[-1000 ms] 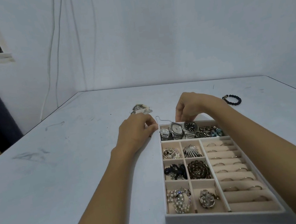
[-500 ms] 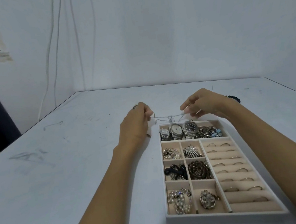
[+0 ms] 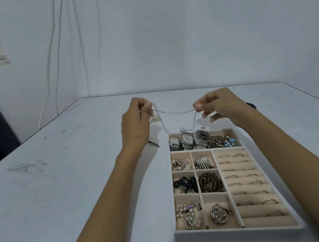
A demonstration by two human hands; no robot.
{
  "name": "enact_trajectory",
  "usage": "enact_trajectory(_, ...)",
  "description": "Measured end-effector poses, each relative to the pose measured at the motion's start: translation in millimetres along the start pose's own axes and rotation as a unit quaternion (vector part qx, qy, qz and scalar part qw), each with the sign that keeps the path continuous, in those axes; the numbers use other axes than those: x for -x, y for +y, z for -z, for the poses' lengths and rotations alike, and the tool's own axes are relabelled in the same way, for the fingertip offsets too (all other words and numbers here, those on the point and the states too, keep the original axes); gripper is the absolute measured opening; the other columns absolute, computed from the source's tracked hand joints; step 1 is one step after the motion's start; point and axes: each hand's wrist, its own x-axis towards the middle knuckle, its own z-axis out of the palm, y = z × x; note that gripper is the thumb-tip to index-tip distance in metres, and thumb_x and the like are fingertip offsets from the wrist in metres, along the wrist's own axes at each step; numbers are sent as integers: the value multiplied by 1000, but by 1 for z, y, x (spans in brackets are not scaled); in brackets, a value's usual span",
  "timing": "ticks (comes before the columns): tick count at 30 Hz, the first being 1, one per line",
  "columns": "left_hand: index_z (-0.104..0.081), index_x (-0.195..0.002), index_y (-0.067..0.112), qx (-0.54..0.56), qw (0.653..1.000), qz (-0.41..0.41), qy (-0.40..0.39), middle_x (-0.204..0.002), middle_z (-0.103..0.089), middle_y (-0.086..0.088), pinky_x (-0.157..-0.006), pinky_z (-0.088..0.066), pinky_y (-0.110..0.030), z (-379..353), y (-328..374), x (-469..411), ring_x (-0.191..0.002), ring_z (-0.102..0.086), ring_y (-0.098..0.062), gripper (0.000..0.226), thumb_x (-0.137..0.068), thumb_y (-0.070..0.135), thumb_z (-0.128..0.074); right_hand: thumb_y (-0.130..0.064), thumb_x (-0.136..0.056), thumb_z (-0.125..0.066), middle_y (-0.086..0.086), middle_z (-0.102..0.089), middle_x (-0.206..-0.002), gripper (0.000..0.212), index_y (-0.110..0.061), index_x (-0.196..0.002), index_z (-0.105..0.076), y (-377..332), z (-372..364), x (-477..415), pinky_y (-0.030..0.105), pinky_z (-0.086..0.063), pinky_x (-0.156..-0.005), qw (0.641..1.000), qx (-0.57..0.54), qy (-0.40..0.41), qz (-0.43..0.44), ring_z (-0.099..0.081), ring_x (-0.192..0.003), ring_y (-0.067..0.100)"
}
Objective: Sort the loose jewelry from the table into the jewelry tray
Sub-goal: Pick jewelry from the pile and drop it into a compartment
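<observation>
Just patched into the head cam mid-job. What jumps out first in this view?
A thin silver chain stretched between the left hand and right hand, held up above the far end of the jewelry tray, its loop hanging toward the table. The tray sits front right on the white table, nearly full: watches in the far compartment, rings slotted down its right side.

Thin shiny metal chain [image 3: 173, 112], tray [image 3: 238, 232] lined in matt beige velvet-like cloth with white smooth rim, glossy metal watches [image 3: 193, 139], polished metal rings [image 3: 246, 202], pearly beads [image 3: 189, 215], matt scuffed white table [image 3: 61, 184].
</observation>
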Motion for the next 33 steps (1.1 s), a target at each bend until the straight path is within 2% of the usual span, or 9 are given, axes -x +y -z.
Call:
enact_trajectory(5,-50,-81,25,65,997,31,-3,-82,-65,7,-73,-48,-34,-1,0,-1,-68,-57,-6,19,-99,19,-46,-1,-84,-68,9,-68,-77,7,1,-89,-73,17,1,-3,20,-45,-48,993,120,14,-7,-56,-59,12)
enact_trajectory(8,-49,-84,22,85,996,41,-8,-82,-67,7,-68,-47,-23,-2,-1,0,-64,-59,1,16,-99,19,-45,0,-81,-71,9,-66,-73,8,-1,-88,-73,21,3,-3,17,-43,-44,984,176,2,-22,-54,-58,12)
enact_trajectory(11,-47,-93,17,103,993,56,-15,-80,-68,2,-65,-47,-19,-1,2,0,-65,-63,-5,10,-101,19,-42,-2,-75,-76,10,-67,-75,14,-6,-89,-75,23,0,-5,15,-43,-49,972,232,-24,-25,-56,-63,12)
enact_trajectory(15,-47,-92,16,117,989,77,-45,-70,-60,1,-66,-53,-29,-1,1,2,-50,-59,-5,11,-101,18,-41,-3,-74,-78,3,-69,-74,11,-12,-81,-76,24,-3,-8,19,-44,-60,962,271,-28,-6,-58,-72,9)
enact_trajectory(17,-49,-95,14,70,992,80,-64,-74,-56,1,-66,-56,-32,-1,-2,2,-47,-54,-5,11,-100,21,-43,-2,-75,-76,0,-68,-71,11,-13,-77,-75,23,-4,-9,21,-45,-62,960,278,-37,-11,-58,-72,7)
enact_trajectory(20,-50,-98,14,-20,991,65,-116,-79,-52,9,-58,-44,-22,-1,-5,5,-60,-48,-10,12,-100,24,-43,2,-75,-73,-1,-66,-68,11,-10,-76,-73,22,-4,-8,21,-43,-60,960,275,-39,-20,-55,-62,6)
enact_trajectory(25,-62,-106,20,-195,947,10,-254,-94,-52,5,-77,-38,-28,2,-17,7,-87,-50,-14,17,-93,29,-57,3,-79,-69,3,-65,-67,7,-2,-81,-71,20,-1,-4,13,-39,-44,976,214,-29,-31,-53,-53,8)
enact_trajectory(29,-70,-100,22,-223,946,-9,-237,-97,-52,4,-76,-35,-24,2,-18,6,-86,-52,-14,16,-88,31,-63,0,-79,-72,1,-65,-65,4,-4,-81,-71,20,0,-2,14,-39,-45,979,196,-36,-34,-54,-56,9)
enact_trajectory(33,-73,-100,18,-226,943,-10,-243,-95,-58,-3,-79,-41,-31,6,-18,5,-91,-54,-20,25,-95,32,-54,-1,-79,-72,2,-64,-65,5,-2,-84,-71,20,1,-1,18,-40,-50,982,181,-42,-41,-54,-58,11)
